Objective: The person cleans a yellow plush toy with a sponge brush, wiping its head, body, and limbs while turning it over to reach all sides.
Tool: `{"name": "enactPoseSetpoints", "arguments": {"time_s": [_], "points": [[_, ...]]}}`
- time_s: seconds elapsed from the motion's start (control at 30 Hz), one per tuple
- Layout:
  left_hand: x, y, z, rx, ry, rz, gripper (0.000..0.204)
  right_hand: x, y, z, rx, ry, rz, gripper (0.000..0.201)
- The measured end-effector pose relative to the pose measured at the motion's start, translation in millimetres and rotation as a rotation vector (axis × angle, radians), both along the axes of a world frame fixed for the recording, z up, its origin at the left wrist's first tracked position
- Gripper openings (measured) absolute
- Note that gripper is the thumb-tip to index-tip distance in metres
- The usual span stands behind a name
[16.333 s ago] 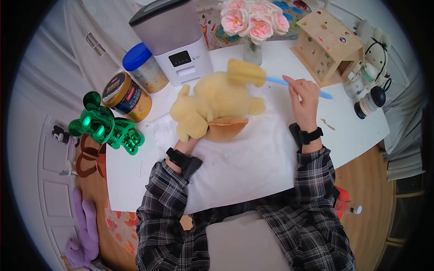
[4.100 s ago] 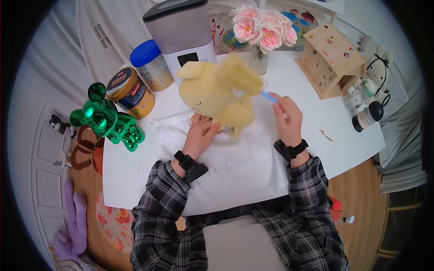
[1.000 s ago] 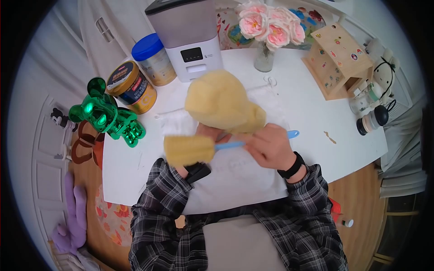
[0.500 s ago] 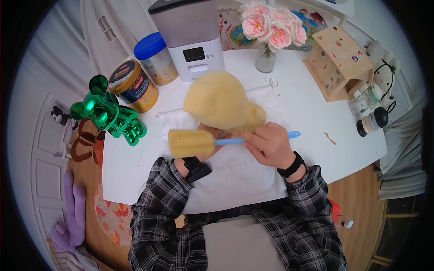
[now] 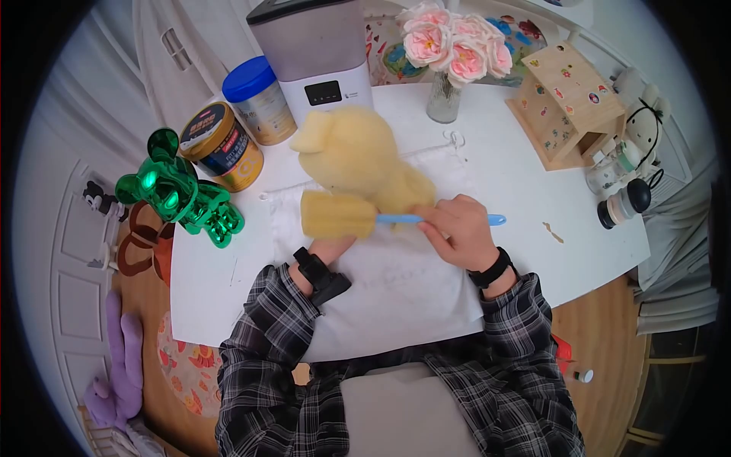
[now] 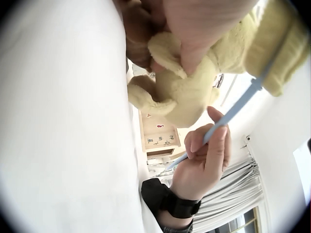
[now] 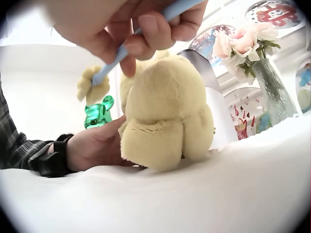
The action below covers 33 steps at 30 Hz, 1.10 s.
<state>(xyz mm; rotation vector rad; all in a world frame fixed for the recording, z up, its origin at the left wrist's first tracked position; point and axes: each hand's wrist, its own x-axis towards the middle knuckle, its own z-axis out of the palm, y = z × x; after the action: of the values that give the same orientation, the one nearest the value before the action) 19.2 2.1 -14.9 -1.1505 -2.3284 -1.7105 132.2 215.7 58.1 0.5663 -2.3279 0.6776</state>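
Note:
A yellow plush toy (image 5: 354,152) sits on a white cloth (image 5: 396,305), one ear showing in the head view and its rounded back and bottom in the right wrist view. My left hand (image 7: 99,145) grips it low at the side; in the head view that hand is mostly hidden behind the sponge. Close by, a brown piece (image 6: 137,24) shows in the left wrist view. My right hand (image 5: 461,231) pinches the blue handle of a sponge brush (image 5: 339,215). Its yellow sponge head overlaps the toy's lower side and my left hand in the head view.
On the left stand a shiny green bear figure (image 5: 183,190), a gold-and-black tin (image 5: 223,145) and a blue-lidded can (image 5: 259,99). A grey-and-white dispenser (image 5: 320,61) and a vase of roses (image 5: 444,99) are behind. A wooden house (image 5: 567,107) and a black-capped jar (image 5: 624,199) stand right.
The plush toy lay on its side at first and now sits upright. Over the last half second it tipped left, bringing an ear into view, and the brush moved slightly up and right.

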Motion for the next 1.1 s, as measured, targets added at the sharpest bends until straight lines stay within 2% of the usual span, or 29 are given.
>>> {"name": "enactPoseSetpoints", "arguments": {"time_s": [0.03,0.1,0.17,0.23,0.3,0.33,0.4,0.5,0.53,0.7,0.8,0.93,1.0,1.1], "points": [[1,-1,0,0.004,0.1,0.043,0.02,1,2,1,-0.027,0.013,-0.055,0.015],[-6,-6,-6,-0.038,-0.174,-0.06,0.022,1,4,1,-0.084,0.039,-0.158,0.014],[-12,-12,-11,-0.049,-0.349,-0.116,0.02,-3,3,-2,-0.095,-0.005,-0.162,0.013],[-14,-12,-9,-0.025,-0.421,-0.126,0.017,-4,3,-4,-0.093,-0.02,-0.14,0.013],[-2,-3,-4,0.147,-0.466,-0.017,0.023,-3,3,-4,-0.079,-0.005,-0.083,0.012],[3,0,-1,0.233,-0.486,0.04,0.028,-3,4,-2,-0.086,0.001,-0.084,0.012],[-3,-6,-3,0.231,-0.466,-0.01,0.04,-1,7,2,-0.103,0.01,-0.088,0.011],[-10,-11,-9,0.193,-0.503,-0.029,0.052,-2,8,1,-0.209,0.035,-0.249,0.01],[-13,-12,-11,0.175,-0.526,-0.024,0.055,-3,8,-2,-0.225,-0.001,-0.236,0.01],[-14,-13,-12,0.241,-0.623,-0.008,0.05,-2,7,-5,-0.186,-0.098,-0.142,0.01],[-16,-9,-20,0.265,-0.563,0.061,0.056,1,10,1,-0.025,-0.137,-0.027,0.013],[-9,-10,7,0.194,-0.7,0.056,0.064,-1,9,1,-0.177,-0.028,-0.171,0.013],[-13,-9,-3,0.242,-0.681,0.043,0.069,-5,9,-2,-0.238,0.003,-0.304,0.014],[-14,-8,-6,0.319,-0.681,0.017,0.065,-8,11,-11,-0.211,-0.136,-0.21,0.016]]}}
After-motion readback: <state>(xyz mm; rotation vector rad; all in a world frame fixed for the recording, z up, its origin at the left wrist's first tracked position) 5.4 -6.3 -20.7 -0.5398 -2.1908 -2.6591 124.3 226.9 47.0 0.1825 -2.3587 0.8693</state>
